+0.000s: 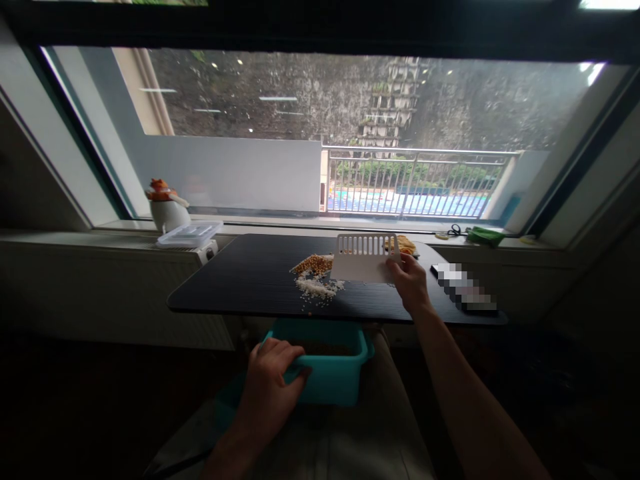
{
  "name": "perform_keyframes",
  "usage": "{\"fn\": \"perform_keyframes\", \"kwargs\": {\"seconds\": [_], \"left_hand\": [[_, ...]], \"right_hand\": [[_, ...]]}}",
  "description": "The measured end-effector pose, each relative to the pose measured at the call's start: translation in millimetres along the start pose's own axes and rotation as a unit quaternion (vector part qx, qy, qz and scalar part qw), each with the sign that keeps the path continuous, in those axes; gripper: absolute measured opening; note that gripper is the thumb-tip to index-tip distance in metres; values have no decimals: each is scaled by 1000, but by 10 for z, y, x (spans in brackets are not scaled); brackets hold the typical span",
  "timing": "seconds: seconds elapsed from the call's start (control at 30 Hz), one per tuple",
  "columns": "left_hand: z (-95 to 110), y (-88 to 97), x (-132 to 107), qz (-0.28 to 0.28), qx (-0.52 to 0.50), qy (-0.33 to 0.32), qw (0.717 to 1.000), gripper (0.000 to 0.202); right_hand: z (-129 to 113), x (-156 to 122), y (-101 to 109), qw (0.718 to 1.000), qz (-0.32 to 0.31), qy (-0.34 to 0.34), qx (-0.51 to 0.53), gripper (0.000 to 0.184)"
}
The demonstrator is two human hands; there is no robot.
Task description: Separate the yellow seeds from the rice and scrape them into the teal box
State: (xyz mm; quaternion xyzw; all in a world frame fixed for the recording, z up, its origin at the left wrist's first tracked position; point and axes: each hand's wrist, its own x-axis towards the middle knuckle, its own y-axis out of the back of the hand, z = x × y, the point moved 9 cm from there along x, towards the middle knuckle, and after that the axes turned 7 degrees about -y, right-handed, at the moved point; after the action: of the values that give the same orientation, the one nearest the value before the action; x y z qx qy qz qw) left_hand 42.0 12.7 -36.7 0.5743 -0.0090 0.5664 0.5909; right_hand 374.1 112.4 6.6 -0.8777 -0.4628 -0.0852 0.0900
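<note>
My right hand (413, 283) pinches the right edge of a flat white plastic plate with a row of slots (361, 268), held tilted over the dark table (235, 280). Left of the plate lies a heap of yellow-brown kernels (314, 265), partly hidden behind it. White grains (316, 287) are scattered in front of the kernels. My left hand (274, 377) is closed over the near left rim of a teal plastic bin (330, 381), which rests at my lap below the table edge. Brownish loose material (325, 348) shows inside the bin, too dark to identify.
A yellow cloth-like item (403, 245) lies behind my right hand. A blurred-out dark object (465, 290) lies at the table's right. On the sill are a white pot (169, 215), a clear plastic container (191, 233), scissors (454, 230) and a green item (485, 236).
</note>
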Motion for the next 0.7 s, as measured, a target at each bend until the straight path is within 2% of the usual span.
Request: {"fn": "perform_keyframes", "kwargs": {"seconds": [0.4, 0.7], "left_hand": [[22, 21, 9, -3, 0, 4, 1000, 13], [25, 7, 31, -6, -3, 3, 1000, 12]], "right_hand": [[139, 34, -129, 999, -11, -25, -17, 42], [123, 28, -117, 999, -19, -35, 0, 40]]}}
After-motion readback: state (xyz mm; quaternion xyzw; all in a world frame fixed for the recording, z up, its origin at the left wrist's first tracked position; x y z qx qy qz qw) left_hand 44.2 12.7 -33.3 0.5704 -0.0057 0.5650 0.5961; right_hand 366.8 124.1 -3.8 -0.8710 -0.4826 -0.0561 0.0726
